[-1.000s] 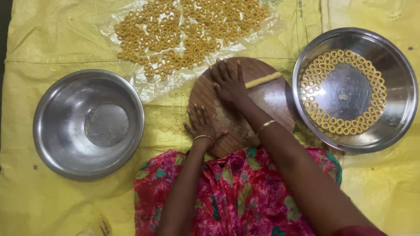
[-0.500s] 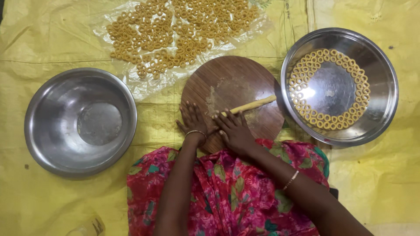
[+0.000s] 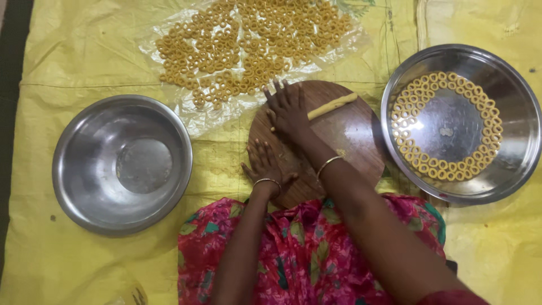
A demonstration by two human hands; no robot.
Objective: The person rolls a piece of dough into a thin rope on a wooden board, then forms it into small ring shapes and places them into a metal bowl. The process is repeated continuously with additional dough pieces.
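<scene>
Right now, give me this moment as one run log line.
right hand flat on dough rope | left hand braces round wooden board | right bowl ring-lined | left bowl holds no rings

There is only one view, from a camera on the person's head. It looks almost straight down, quite near, at the round wooden board [image 3: 344, 141] in the middle. The yellow sheet [image 3: 68, 62] fills the frame, and the person's lap lies at the bottom edge.

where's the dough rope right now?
Head view: the dough rope lies on the round wooden board, upper middle, its near end under the right hand, left of the steel plate.
</scene>
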